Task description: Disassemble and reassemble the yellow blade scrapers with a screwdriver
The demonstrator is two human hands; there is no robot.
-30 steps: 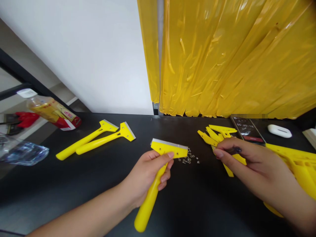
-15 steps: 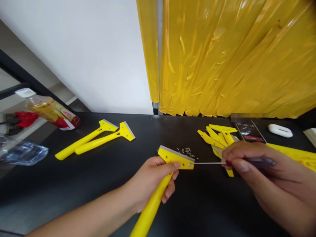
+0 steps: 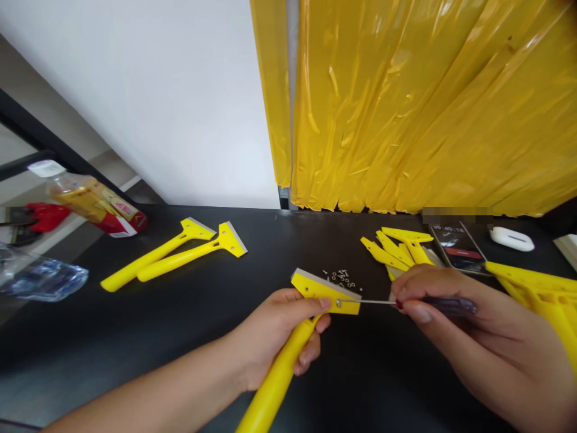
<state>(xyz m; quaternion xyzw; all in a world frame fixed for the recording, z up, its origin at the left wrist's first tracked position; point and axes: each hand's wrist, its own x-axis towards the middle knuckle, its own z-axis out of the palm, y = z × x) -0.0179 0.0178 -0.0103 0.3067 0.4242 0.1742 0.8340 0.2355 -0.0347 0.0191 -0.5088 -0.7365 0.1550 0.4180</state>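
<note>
My left hand (image 3: 286, 328) grips a yellow scraper (image 3: 274, 376) just below its head, thumb pressed on the plate. A metal blade edge (image 3: 311, 279) shows along the far side of that head. In my right hand (image 3: 455, 325) is a screwdriver (image 3: 367, 302) with a dark handle, held close to the shaft. Its tip meets a small screw (image 3: 338, 303) at a hole in the scraper head. Another hole, left of my thumb, has no screw showing. Just beyond the head lie several small screws and nuts (image 3: 343, 278).
Two yellow scrapers (image 3: 180, 255) lie at the left on the black table (image 3: 180, 355). Yellow scraper pieces (image 3: 392, 249), a phone (image 3: 457, 246), a white case (image 3: 512, 239) and more yellow parts (image 3: 536, 282) are at the right. A bottle (image 3: 97, 201) and clear plastic wrap (image 3: 47, 279) stand at the left edge.
The screwdriver tip has moved left along the scraper head, from near its right end to the screw close to my thumb. My right hand has shifted left; the scraper has moved slightly right.
</note>
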